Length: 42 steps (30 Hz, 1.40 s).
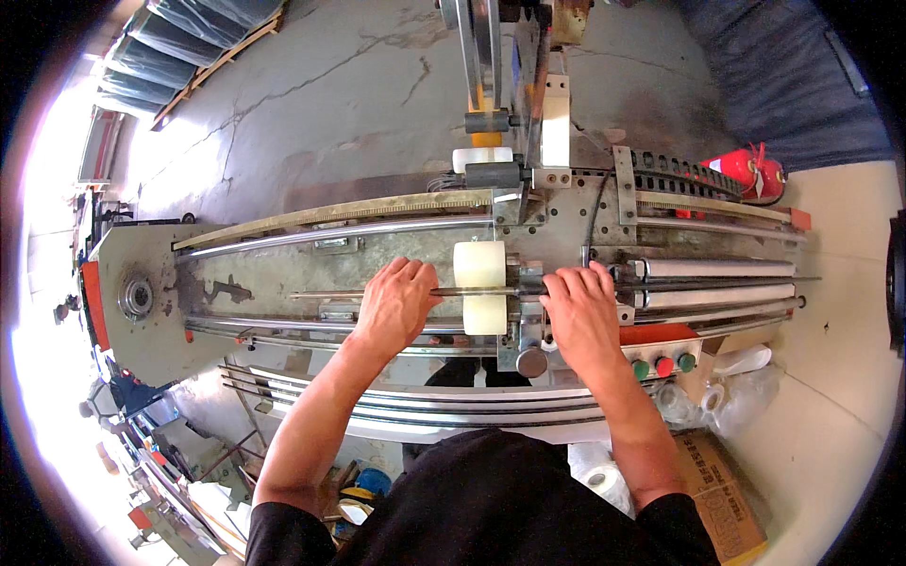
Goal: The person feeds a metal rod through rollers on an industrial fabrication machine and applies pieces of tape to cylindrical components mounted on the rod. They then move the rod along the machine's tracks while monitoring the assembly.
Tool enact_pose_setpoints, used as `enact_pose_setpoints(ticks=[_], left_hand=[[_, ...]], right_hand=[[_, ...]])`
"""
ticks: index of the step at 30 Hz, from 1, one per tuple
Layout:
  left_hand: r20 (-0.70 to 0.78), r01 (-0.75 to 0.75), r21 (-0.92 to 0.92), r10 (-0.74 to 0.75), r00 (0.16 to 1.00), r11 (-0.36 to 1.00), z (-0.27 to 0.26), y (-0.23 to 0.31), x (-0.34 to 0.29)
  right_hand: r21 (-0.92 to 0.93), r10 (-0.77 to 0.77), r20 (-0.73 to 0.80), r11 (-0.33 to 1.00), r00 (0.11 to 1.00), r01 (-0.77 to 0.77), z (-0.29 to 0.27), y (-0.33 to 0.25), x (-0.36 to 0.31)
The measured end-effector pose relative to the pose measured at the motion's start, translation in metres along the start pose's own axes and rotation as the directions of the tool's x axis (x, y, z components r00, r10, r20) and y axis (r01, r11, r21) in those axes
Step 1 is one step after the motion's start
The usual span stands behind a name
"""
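Note:
A long thin metal rod [481,291] lies crosswise over the machine. It passes in front of two cream-coloured rollers [479,262], which sit between my hands. My left hand [398,300] is closed around the rod just left of the rollers, and the rod's end sticks out further left. On the other side, my right hand [580,309] has its fingers curled over the same rod beside a metal bracket [530,332]. Its thumb and part of its grip are hidden. White-covered bars [717,297] extend to the right of that hand.
Polished guide rails [349,229] run along the machine bed toward a grey end plate [137,294]. Coloured push buttons [664,366] sit at the right front. Several spare bars [434,406] lie before me. A red fire extinguisher [750,172] and a cardboard box [722,495] are on the right.

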<state>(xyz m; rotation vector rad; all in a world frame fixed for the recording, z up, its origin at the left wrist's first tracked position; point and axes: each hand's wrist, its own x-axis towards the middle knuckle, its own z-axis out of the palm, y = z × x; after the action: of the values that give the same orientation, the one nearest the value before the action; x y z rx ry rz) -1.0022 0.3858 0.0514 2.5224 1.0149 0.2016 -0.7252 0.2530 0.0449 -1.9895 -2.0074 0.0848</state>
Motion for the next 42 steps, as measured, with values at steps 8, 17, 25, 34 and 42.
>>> enact_pose_setpoints(ticks=[8, 17, 25, 34, 42], left_hand=[[-0.144, -0.129, 0.097, 0.142, 0.979, 0.987, 0.021, 0.041, -0.016], [0.061, -0.101, 0.257, 0.088, 0.994, 0.961, 0.068, 0.055, -0.026], [0.003, -0.103, 0.259, 0.106, 0.994, 0.960, 0.073, 0.057, -0.026], [0.017, -0.145, 0.283, 0.146, 0.989, 0.948, 0.068, 0.056, -0.027], [-0.020, -0.172, 0.238, 0.182, 0.983, 0.956, 0.065, 0.053, -0.030]], right_hand=[[0.017, -0.142, -0.121, 0.989, 0.982, 0.145, 0.011, 0.020, 0.002], [0.087, -0.003, -0.235, 0.996, 0.972, 0.024, 0.005, 0.014, -0.018], [0.082, 0.489, -0.670, 0.797, 0.559, -0.598, -0.025, 0.084, -0.213], [-0.169, 0.706, -0.177, 0.664, 0.686, -0.728, -0.025, 0.110, -0.232], [0.444, 0.316, -0.210, 0.874, 0.925, -0.197, -0.002, -0.032, -0.171]])
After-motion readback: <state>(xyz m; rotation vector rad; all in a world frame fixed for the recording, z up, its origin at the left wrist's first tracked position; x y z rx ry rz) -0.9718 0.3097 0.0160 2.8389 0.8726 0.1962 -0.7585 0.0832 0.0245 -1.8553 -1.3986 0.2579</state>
